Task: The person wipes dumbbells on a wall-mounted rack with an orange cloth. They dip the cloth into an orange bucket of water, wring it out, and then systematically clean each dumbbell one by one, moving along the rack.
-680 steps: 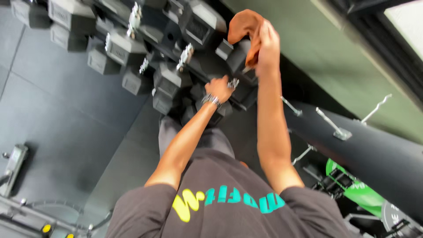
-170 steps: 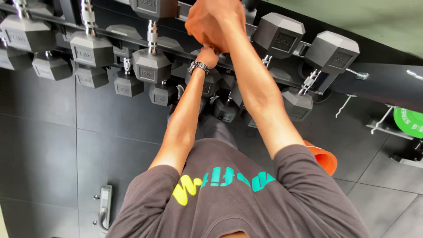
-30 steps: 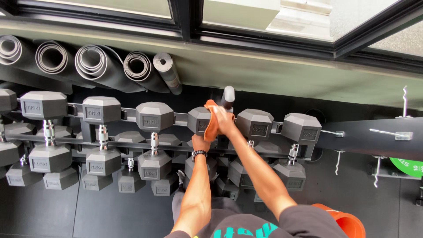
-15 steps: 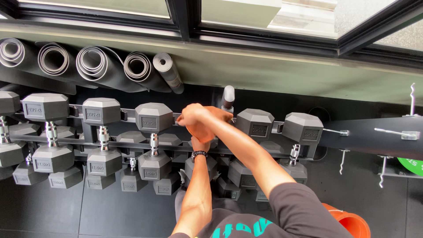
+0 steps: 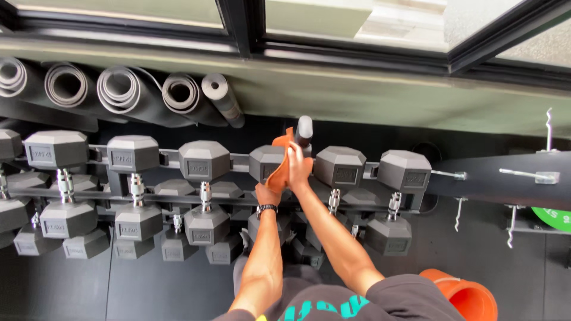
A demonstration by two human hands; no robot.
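An orange cloth [image 5: 279, 161] is draped over the top-row hexagonal dumbbell [image 5: 264, 160] in the middle of the rack. My right hand [image 5: 297, 167] grips the cloth and presses it against the right side of that dumbbell's head. Just below, my left hand [image 5: 267, 194], with a watch on its wrist, is closed around the dumbbell's handle at the cloth's lower end. Both arms reach straight forward from my body.
Black hex dumbbells [image 5: 131, 154] fill a two-tier rack [image 5: 166, 159]. Rolled mats [image 5: 119, 89] lie on the ledge behind, and a grey cylinder [image 5: 304, 128] stands behind the cloth. An orange bucket [image 5: 470, 297] sits at lower right, with a green weight plate [image 5: 553, 215] farther right.
My right hand has slid to the right across the dumbbell head with the cloth, which now shows again. My left hand has dropped slightly toward the handle.
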